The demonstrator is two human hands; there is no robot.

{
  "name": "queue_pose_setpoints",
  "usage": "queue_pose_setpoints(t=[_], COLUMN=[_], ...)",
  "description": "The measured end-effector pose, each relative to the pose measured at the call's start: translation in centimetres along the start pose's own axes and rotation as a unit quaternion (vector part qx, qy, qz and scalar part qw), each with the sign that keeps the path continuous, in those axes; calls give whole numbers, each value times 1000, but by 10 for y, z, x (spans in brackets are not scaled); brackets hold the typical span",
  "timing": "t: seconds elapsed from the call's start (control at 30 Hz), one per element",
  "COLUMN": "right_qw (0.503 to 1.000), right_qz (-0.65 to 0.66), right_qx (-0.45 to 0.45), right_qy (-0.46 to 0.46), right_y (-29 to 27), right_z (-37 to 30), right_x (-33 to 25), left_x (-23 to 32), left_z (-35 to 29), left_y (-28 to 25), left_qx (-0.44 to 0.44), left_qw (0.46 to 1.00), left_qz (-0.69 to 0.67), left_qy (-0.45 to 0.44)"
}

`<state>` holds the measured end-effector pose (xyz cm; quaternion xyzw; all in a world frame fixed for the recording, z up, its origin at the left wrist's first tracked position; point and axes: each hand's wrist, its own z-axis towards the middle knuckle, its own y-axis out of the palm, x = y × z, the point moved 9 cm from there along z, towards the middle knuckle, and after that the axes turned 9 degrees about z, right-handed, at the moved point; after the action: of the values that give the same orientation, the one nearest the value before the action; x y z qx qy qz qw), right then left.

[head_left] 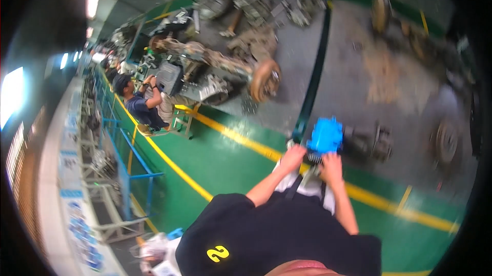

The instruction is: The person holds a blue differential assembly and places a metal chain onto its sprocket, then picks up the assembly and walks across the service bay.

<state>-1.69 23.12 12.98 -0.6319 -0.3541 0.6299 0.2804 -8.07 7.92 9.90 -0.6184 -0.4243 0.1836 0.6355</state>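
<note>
Blur softens the whole picture. At the lower middle, my left hand (292,158) is closed, with its fingertips at a dark ribbed part (312,158) between my hands. On the other side of that part is my right hand (331,167), its fingers bent at the near edge of a bright blue box-shaped piece (326,135). I cannot make out what either hand grips. The blue piece lies just beyond my fingers, at the near edge of the grey work surface (287,106). To its right lies a dark metal assembly (370,142).
A seated person (141,104) in dark clothes works at the left, holding a grey case (169,77). A rusty axle (215,58) ends in a brown drum (265,80). At the right stands a round hub (445,141). Blue railings (141,176) line the green floor (187,160).
</note>
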Motion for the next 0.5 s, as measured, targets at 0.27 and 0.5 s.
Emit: queue_pose_setpoints(t=[0.27, 0.5], right_qw=[999, 999], right_qz=[-18, 1], right_qx=[-26, 41], right_qy=[-28, -29], right_y=[-10, -16], right_z=[16, 13], right_x=[-26, -19], left_x=[-5, 2], left_z=[-5, 8], left_y=[7, -19], left_qx=[23, -5], left_qw=[994, 995], left_qz=[20, -2], left_qy=[103, 97])
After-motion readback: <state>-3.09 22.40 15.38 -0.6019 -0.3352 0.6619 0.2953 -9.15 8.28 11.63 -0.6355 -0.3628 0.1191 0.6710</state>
